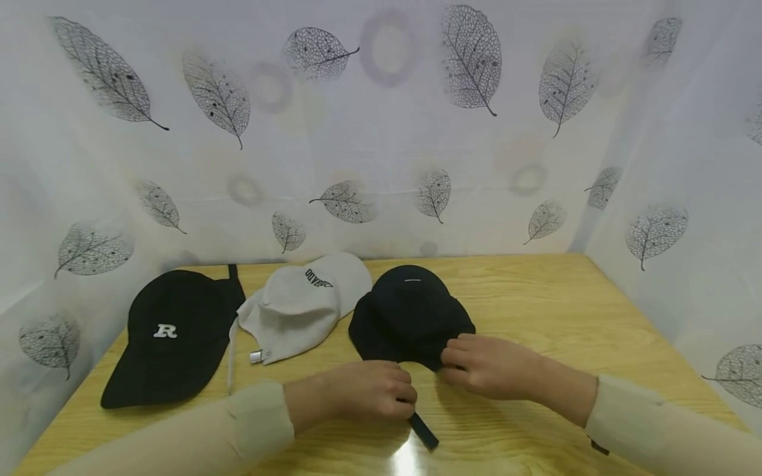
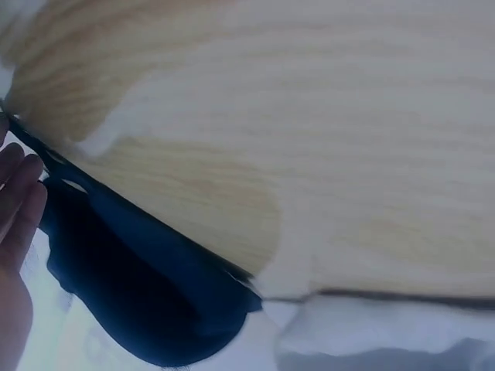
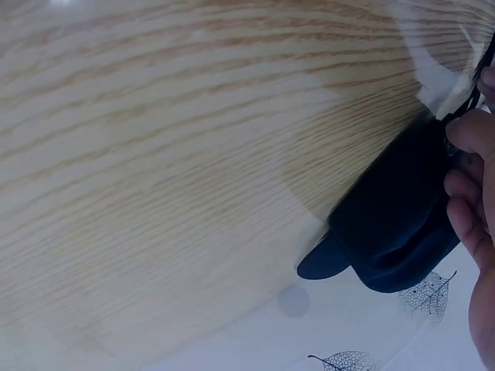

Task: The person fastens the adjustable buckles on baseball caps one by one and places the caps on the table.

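Observation:
A dark navy cap [image 1: 411, 311] lies in the middle of the table, its opening edge toward me. My left hand [image 1: 381, 393] pinches its back strap, and the strap's loose end [image 1: 424, 433] sticks out below the fingers. On the cap's right side, my right hand [image 1: 482, 367] grips the back edge. The right wrist view has the cap [image 3: 394, 209] with thumb and fingers of the right hand [image 3: 472, 170] at its edge, near a small buckle. Only part of the left hand [image 2: 19, 201] appears in the left wrist view, beside the cap [image 2: 147, 270].
To the left lie a black cap [image 1: 172, 337] with a white R and a pale cap [image 1: 297, 304] with dark lettering and a loose strap. The wooden table [image 1: 536, 291] is bounded by white leaf-patterned cloth [image 1: 381, 132] at the back and sides.

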A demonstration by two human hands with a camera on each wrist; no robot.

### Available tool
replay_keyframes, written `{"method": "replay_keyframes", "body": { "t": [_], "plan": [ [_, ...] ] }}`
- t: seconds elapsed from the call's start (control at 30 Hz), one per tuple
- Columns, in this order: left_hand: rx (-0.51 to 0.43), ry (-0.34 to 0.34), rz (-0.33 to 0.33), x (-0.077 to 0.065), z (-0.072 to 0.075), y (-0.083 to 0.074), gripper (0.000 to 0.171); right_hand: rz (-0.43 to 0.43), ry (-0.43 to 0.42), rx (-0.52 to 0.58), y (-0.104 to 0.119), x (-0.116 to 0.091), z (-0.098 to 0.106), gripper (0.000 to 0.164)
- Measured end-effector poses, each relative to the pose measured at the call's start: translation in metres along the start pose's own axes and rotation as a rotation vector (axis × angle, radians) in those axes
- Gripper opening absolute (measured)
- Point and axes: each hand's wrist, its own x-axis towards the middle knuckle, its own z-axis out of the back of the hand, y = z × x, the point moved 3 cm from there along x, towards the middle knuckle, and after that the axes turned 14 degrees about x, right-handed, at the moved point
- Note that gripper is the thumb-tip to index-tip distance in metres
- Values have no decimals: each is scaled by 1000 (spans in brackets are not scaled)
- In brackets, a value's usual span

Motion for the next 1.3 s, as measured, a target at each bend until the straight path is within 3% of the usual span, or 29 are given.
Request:
{"method": "replay_keyframes", "body": {
  "t": [0.13, 0.27, 0.47, 0.63, 0.77, 0.9, 0.97, 1.13, 1.3],
  "plan": [
    [-65, -31, -31, 8, 0, -5, 17, 11, 3, -77, 0, 0, -1, 41],
    [-106, -2, -29, 13, -1, -9, 17, 18, 9, -117, 1, 0, 0, 42],
    [-155, 65, 30, 21, -3, -9, 14, -9, 7, -102, 0, -1, 0, 46],
    [-193, 172, 126, 29, -6, -7, 5, -29, -13, -84, -1, -2, 0, 46],
    [-44, 204, 147, 30, -7, -7, 10, -34, -27, -95, -1, -3, -1, 47],
    [242, 109, 167, 21, -6, -8, 19, -49, -39, -83, -1, -3, -2, 47],
    [333, 50, 206, 17, -6, -8, 21, -56, -50, -74, -2, -3, -2, 45],
    [354, -38, 299, 10, -6, -5, 28, -102, -88, -52, -3, -1, -2, 43],
    [379, -101, 347, 6, -6, 0, 38, -136, -153, -41, -2, 1, 0, 36]
  ]
}}
